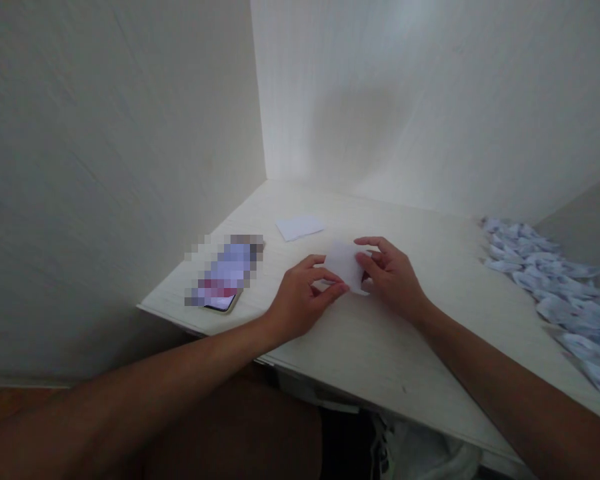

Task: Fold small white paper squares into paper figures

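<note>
A small white sheet of paper (344,265) is held between my two hands, just above the table. My left hand (305,293) pinches its near left edge between thumb and fingers. On the other side, my right hand (390,273) grips the right edge, thumb on top and the index finger stretched out beyond it. Part of the paper's right side is hidden by the right fingers. Behind my left hand, a few flat white paper sheets (300,227) lie on the table.
A phone (225,273) with its screen blurred out lies at the left of the white table (380,353). Along the right side spreads a pile of folded or twisted white papers (545,280). Pale walls (380,100) close in the table at the back and left.
</note>
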`<action>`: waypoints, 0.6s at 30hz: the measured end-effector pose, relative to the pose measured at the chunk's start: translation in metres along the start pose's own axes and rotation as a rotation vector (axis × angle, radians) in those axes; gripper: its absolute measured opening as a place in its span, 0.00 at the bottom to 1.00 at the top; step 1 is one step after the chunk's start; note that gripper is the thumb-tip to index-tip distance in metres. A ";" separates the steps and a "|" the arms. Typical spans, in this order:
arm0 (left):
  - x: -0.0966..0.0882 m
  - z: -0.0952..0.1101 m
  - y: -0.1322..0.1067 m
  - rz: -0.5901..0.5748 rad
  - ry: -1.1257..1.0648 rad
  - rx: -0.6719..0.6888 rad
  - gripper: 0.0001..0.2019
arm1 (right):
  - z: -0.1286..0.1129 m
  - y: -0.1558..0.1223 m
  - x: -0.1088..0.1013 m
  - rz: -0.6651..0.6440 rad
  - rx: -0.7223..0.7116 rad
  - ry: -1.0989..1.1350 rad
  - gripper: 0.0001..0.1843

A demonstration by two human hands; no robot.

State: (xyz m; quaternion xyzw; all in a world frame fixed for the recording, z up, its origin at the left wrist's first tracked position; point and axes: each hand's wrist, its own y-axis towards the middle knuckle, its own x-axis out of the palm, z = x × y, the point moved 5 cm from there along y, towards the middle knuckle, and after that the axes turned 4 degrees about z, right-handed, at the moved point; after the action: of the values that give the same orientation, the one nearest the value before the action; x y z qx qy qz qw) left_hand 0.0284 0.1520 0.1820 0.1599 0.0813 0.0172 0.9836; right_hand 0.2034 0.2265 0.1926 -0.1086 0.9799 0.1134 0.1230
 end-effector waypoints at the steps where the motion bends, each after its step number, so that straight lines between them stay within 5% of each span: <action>1: 0.000 -0.001 0.000 0.004 0.003 -0.001 0.06 | -0.001 0.000 0.001 -0.017 -0.010 -0.001 0.15; 9: -0.004 0.002 0.003 -0.022 0.077 0.116 0.07 | -0.007 0.000 0.009 -0.160 -0.038 -0.017 0.09; 18: -0.011 -0.006 0.007 -0.032 -0.047 -0.145 0.17 | 0.000 -0.001 0.013 -0.189 0.041 0.122 0.15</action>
State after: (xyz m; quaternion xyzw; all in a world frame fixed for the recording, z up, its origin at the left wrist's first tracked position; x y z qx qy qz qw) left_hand 0.0164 0.1597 0.1798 0.0874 0.0593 0.0036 0.9944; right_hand 0.1916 0.2229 0.1892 -0.2048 0.9731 0.0742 0.0755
